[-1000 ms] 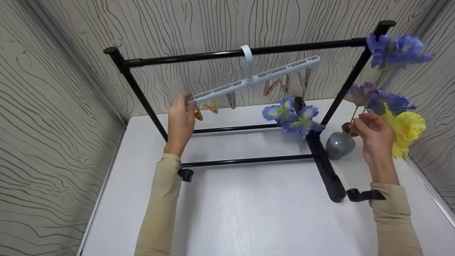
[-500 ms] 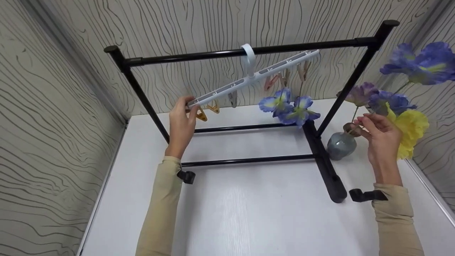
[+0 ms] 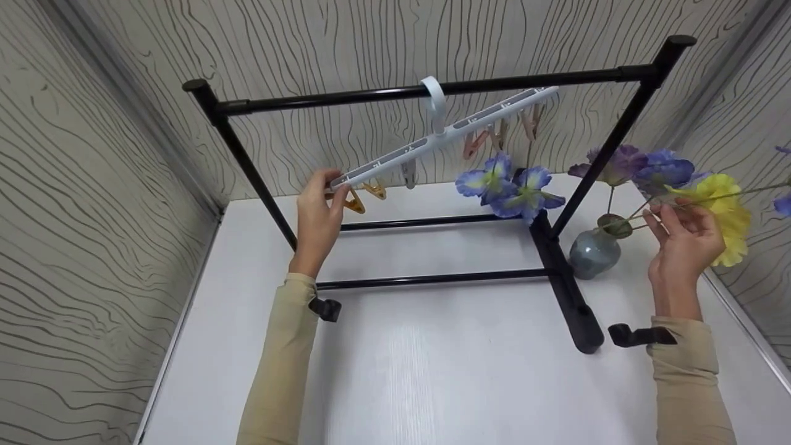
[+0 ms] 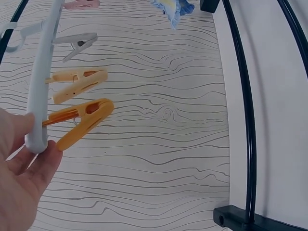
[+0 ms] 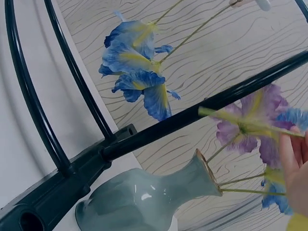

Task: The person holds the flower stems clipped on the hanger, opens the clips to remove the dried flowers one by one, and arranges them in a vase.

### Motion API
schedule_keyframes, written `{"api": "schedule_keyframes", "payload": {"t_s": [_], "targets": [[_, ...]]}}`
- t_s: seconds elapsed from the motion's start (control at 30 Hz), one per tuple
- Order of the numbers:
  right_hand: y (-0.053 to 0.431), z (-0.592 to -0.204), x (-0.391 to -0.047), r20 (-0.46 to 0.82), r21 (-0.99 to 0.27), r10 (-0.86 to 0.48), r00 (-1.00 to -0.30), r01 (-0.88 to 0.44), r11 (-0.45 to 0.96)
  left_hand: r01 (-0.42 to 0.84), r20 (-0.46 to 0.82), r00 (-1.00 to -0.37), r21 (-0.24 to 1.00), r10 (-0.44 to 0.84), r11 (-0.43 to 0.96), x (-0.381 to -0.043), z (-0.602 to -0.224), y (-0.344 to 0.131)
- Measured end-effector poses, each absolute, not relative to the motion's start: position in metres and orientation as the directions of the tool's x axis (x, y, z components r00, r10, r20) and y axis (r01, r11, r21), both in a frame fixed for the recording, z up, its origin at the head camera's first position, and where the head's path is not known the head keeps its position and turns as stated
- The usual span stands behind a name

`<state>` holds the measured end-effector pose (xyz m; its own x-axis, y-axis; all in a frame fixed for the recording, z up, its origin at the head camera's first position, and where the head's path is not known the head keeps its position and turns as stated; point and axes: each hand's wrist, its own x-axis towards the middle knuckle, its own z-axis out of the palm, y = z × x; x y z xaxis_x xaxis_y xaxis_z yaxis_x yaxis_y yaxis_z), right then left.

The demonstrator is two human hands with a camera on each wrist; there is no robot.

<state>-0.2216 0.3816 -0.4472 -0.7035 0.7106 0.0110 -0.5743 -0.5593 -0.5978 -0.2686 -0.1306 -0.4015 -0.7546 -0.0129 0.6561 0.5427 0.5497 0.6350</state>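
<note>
My left hand (image 3: 317, 216) pinches the low left end of a white clip hanger (image 3: 395, 157), whose hook goes over the black rack's top bar. Orange clothespins (image 4: 84, 122) and a grey one (image 4: 77, 43) hang near that hand. Two blue artificial irises (image 3: 525, 194) dangle by their stems from the hanger's right part. Between the fingertips of my right hand (image 3: 686, 244) is a loose green flower stem (image 5: 269, 127), lying nearly level; its blue bloom (image 3: 783, 204) is cut off by the head view's right edge. Beside that hand stands a grey-blue vase (image 3: 594, 252) with several flowers.
The black rack (image 3: 565, 290) stands on a white table (image 3: 420, 371), its right foot close to the vase. Purple (image 3: 618, 164) and yellow (image 3: 720, 213) flowers lean out of the vase behind my right hand. Wood-patterned walls (image 3: 371, 37) enclose the back and sides.
My right hand has moved right with the blue flower, which has left the vase and swung from upright to nearly level. The hanger's left end has dipped slightly in my left hand.
</note>
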Motion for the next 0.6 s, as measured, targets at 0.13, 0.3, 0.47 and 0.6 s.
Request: {"api": "schedule_keyframes", "payload": {"t_s": [0.13, 0.3, 0.47, 0.6], "targets": [[0.386, -0.454, -0.220, -0.013, -0.625, 0.773, -0.634, -0.598, -0.501, 0.541, 0.649, -0.760, 0.641, -0.009, 0.545, -0.268, -0.402, -0.130], [0.385, -0.462, -0.221, -0.027, -0.655, 0.824, -0.566, -0.612, -0.443, 0.543, 0.645, -0.764, 0.644, -0.002, 0.540, -0.266, -0.403, -0.131], [0.381, -0.475, -0.226, -0.052, -0.650, 0.815, -0.577, -0.600, -0.466, 0.547, 0.641, -0.767, 0.653, 0.002, 0.524, -0.266, -0.404, -0.131], [0.378, -0.488, -0.225, -0.074, -0.665, 0.799, -0.596, -0.568, -0.485, 0.550, 0.638, -0.770, 0.660, 0.005, 0.512, -0.266, -0.404, -0.131]]}}
